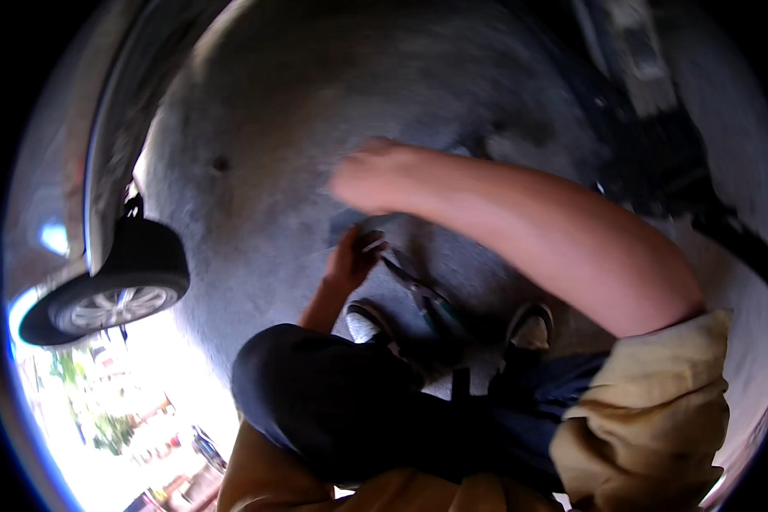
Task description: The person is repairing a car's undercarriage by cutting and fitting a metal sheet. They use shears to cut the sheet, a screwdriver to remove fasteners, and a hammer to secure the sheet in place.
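At the left of the frame, shows a glossy grey car body (pixel 47 183) curving along the rim, with a black tyre on a silver spoked wheel (pixel 119 303) just below. At lower left, shows sunlit green foliage (pixel 107 431). Left of centre, bends a knee in dark trousers (pixel 294 367) above a rough grey concrete floor (pixel 247 213). Near the centre, holds the bare left hand (pixel 350 260) low, fingers partly bent; cannot tell any pinch. Just above, holds the blurred right hand (pixel 365 177), back uppermost, fingers hidden; cannot tell spread or grip. Right of the left hand, between two pale-toed shoes (pixel 531 328), has a long metal hand tool with green handles (pixel 420 294), upper end near the left fingertips; cannot tell contact. Farther right, wears a rolled mustard-tan fabric sleeve (pixel 657 401). At upper right, shows dark, bulky equipment (pixel 657 158).
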Motion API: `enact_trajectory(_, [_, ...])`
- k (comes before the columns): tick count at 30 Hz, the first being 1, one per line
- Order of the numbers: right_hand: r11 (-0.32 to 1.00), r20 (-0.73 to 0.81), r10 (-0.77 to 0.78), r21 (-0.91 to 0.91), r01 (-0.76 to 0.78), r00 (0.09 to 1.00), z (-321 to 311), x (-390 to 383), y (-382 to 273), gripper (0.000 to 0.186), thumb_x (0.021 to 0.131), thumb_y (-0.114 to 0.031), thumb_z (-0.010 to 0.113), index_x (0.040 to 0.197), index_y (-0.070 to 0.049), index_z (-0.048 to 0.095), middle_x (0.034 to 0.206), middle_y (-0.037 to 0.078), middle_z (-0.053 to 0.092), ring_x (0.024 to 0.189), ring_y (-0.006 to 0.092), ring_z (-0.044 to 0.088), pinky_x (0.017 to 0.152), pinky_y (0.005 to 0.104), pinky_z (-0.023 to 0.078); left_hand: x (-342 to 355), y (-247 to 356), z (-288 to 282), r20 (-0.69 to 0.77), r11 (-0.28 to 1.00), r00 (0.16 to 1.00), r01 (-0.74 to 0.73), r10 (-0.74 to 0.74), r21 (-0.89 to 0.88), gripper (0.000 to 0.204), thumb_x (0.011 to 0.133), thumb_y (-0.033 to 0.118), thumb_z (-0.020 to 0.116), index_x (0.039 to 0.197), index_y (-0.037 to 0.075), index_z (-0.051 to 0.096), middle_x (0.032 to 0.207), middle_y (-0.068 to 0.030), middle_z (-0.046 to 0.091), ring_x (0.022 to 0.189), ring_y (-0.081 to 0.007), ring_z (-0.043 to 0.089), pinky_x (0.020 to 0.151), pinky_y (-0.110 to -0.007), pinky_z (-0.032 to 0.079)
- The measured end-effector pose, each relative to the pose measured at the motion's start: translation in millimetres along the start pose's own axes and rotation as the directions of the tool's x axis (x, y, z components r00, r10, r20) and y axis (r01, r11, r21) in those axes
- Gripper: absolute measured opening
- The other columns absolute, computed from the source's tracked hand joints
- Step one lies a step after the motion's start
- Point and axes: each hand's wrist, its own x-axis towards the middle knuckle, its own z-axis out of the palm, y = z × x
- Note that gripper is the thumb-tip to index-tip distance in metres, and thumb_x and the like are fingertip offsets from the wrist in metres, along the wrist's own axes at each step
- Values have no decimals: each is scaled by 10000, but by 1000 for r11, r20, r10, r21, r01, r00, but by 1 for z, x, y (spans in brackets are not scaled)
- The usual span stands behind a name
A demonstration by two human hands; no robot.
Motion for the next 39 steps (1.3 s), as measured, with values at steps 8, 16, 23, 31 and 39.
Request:
enact_trajectory(8, [941, 286, 337, -115, -317, 897, 82, -43, 94, 196, 771, -36, 574, 927, -57, 692, 1015, 139, 666, 983, 274, 639, 811, 397, 517, 2, -3, -12, 66, 999, 998, -6, 9, -44, 312, 950, 390, 491, 902, 92, 568, 723, -76, 623, 695, -226, 638, 586, -304, 510])
enact_trajectory(16, [802, 307, 252, 464, -376, 918, 175, -169, 69, 206, 838, -192, 544, 921, -34, 648, 833, 161, 652, 825, 345, 637, 720, 449, 522, 71, 54, -23, 93, 985, 996, -19, 3, 173, 152, 905, 376, 587, 857, 233, 569, 655, 51, 444, 624, -111, 452, 514, -265, 360])
enact_trajectory(23, [-336, 264, 923, 907, 254, 279, 286, -238, -48, 218, 872, -194, 535, 1002, -34, 607, 834, 166, 650, 767, 264, 650, 690, 400, 519, 113, 93, 63, 213, 775, 923, 126, -320, 619, 282, 904, 444, 568, 1005, 180, 570, 698, 33, 490, 700, -136, 510, 532, -250, 352])
enact_trajectory(31, [-203, 565, 561, 802, 561, -605, 311, -259, -182, 224, 864, -121, 519, 995, 14, 640, 748, 87, 649, 650, 161, 613, 597, 314, 500, 153, 82, 179, 122, 253, 785, 46, -608, 966, 396, 887, 548, 532, 822, 157, 546, 676, 25, 515, 717, -164, 559, 556, -319, 378])
enact_trajectory(39, [324, 286, 694, 696, 641, -661, 139, -265, -376, 326, 955, -263, 516, 1063, 24, 625, 1017, 111, 645, 1013, 177, 571, 926, 318, 424, 167, 18, 168, 18, 445, 791, 325, -611, 835, 464, 911, 567, 447, 622, 212, 372, 538, 35, 350, 406, -85, 300, 337, -257, 276])
